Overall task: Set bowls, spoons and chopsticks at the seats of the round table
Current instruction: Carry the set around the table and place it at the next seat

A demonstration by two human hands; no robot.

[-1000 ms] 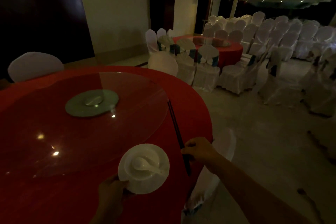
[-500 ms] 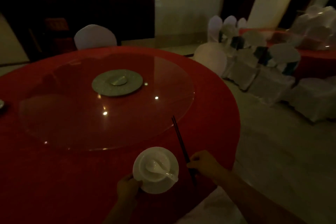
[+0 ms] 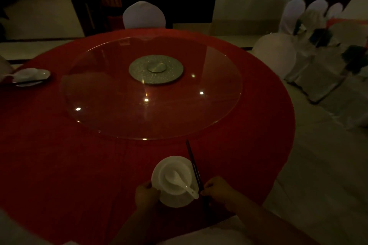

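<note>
The dark chopsticks (image 3: pixel 194 166) now lie against the white plate's (image 3: pixel 173 181) right rim, the right hand (image 3: pixel 216 190) drawn in beside it.

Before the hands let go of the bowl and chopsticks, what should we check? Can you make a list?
1. Bowl sits flat on the plate: ok.
2. Spoon rests inside the bowl, handle over the rim: ok.
3. Chopsticks lie right of the bowl, tips toward the glass turntable: ok.
4. Chopsticks are side by side and even: cannot tell, too dark.
5. Left hand and right hand are off the setting: not ok, both touch it.
6. Setting sits clear of the table edge: ok.
</note>
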